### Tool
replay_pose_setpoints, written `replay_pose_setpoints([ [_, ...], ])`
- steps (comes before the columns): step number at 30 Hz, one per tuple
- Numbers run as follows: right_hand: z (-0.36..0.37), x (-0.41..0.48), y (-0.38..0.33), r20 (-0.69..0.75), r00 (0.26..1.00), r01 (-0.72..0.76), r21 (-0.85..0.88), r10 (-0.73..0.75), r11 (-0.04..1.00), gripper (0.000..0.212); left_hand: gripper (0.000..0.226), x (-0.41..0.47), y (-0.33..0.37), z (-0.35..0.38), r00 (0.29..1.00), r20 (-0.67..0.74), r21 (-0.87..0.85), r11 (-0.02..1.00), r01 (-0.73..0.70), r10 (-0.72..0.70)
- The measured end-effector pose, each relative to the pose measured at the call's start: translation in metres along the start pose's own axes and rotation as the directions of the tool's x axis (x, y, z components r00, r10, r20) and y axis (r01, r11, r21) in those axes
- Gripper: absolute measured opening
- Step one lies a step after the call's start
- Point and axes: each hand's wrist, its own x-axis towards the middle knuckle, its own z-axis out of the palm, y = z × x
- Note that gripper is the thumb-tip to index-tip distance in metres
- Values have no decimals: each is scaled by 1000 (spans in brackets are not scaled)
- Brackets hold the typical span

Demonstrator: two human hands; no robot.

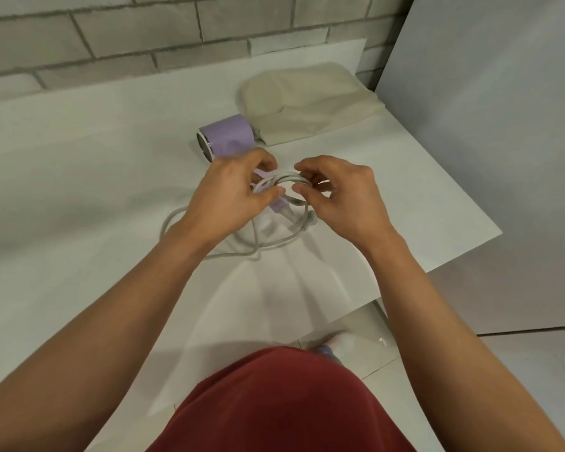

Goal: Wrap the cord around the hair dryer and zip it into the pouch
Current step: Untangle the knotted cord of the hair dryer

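A lilac hair dryer (225, 135) lies on the white table (79, 164), its barrel pointing left and its handle running toward me under my hands. My left hand (229, 194) grips the handle together with the turns of cord laid around it. The grey cord (284, 179) is looped several times around the handle, and my right hand (336, 197) pinches those loops from the right. A slack length of the cord trails in a big loop on the table below my left wrist. The beige pouch (307, 106) lies flat just behind the dryer.
A grey brick wall (144, 37) runs along the back of the table. A pale panel (486, 125) stands at the right beside the table's corner. The table's right edge slants down toward me, with tiled floor (470, 370) beyond it.
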Motion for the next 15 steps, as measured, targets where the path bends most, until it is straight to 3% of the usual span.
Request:
replay_pose_setpoints([
  [3,0,0,4,-2,1000,9,-29,-9,1000,21,37,-9,-1,0,994,17,-77,991,106,-105],
  [7,-4,-3,11,9,997,72,-46,-72,996,22,7,-14,-5,-14,931,245,-343,874,345,-271],
  [15,-2,-6,14,40,988,152,-38,-151,988,20,20,10,-18,-42,794,567,-137,925,354,-220],
])
